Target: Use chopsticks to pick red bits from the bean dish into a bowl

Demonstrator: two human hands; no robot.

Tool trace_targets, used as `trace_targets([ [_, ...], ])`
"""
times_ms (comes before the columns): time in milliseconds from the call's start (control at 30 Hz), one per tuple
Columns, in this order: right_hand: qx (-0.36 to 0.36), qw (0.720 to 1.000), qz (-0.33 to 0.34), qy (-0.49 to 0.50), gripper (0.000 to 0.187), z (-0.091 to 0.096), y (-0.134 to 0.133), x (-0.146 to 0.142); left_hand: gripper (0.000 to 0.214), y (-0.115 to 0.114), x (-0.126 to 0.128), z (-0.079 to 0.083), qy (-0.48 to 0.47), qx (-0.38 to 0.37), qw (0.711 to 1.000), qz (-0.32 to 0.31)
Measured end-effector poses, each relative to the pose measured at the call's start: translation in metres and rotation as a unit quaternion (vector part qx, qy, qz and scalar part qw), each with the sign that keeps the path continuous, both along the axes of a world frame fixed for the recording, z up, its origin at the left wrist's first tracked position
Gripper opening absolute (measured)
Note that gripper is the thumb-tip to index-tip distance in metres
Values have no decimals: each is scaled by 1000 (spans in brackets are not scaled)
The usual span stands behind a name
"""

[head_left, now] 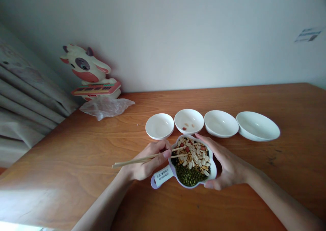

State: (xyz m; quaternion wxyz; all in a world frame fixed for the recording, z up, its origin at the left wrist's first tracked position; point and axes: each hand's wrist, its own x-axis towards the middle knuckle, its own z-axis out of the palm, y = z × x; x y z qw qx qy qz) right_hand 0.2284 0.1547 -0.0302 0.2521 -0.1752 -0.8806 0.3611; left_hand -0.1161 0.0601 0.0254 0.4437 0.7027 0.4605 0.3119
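My left hand is closed round a pair of wooden chopsticks whose tips reach into a pale purple flower-shaped bowl filled with mixed peanuts, green beans and other seeds. My right hand wraps round the bowl's right side and steadies it on the wooden table. Behind the bowl stands a row of white dishes: an empty one at the left, then one with a few nuts in it, then two more empty ones.
A cow-shaped toy and a crumpled clear plastic bag sit at the table's back left by the wall. Grey curtain folds hang at the left.
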Motion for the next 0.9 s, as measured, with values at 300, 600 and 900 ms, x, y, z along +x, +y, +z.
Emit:
trace_targets([
  [300, -16, 1000, 2, -10, 137, 8, -1, -4, 57, 2, 9, 3, 10, 20, 998, 62],
  [600, -32, 999, 5, -14, 136, 9, 1, -4, 59, -1, 19, 5, -26, -17, 995, 97],
  [900, -4, 1000, -3, -17, 134, 5, 0, -2, 62, -4, 20, 10, 89, 51, 994, 41],
])
